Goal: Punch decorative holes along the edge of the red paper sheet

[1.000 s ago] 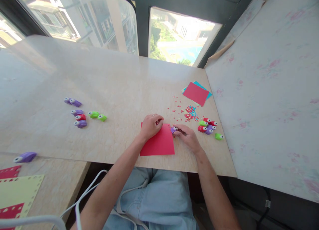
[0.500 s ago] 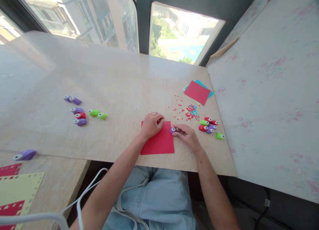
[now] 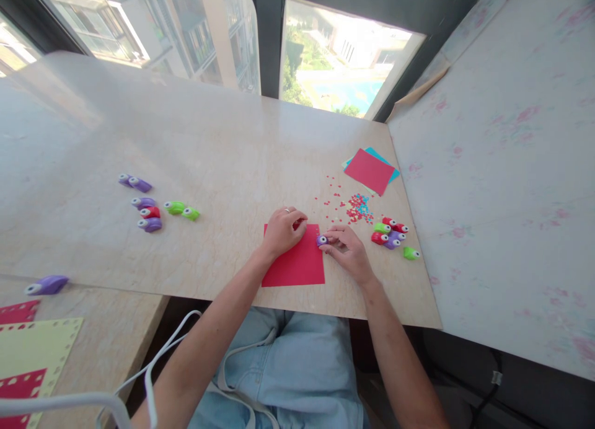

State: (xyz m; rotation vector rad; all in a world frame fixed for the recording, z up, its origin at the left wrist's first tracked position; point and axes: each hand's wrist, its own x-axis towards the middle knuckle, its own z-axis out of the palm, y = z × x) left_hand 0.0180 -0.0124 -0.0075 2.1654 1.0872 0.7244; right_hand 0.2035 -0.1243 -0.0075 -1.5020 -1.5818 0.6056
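A sheet of red paper (image 3: 292,269) lies near the table's front edge, with a few small holes along its far edge. My left hand (image 3: 284,232) rests on its upper part, fingers curled and pressing it to the table. At the sheet's right edge sits a small purple craft punch (image 3: 321,242) with a white round top. My right hand (image 3: 348,249) pinches this punch between thumb and fingers. Whether the paper is inside the punch's slot is too small to tell.
Red and blue confetti (image 3: 359,208) is scattered beyond my right hand. Behind it lie stacked coloured sheets (image 3: 369,170). Several punches (image 3: 389,233) cluster on the right, others (image 3: 149,212) on the left. Hole-edged sheets (image 3: 41,339) and a white cable (image 3: 149,379) are at lower left.
My right hand and the purple punch have shifted very slightly at the paper's right edge. The punch's top now faces more upward. The left hand stays put on the sheet.
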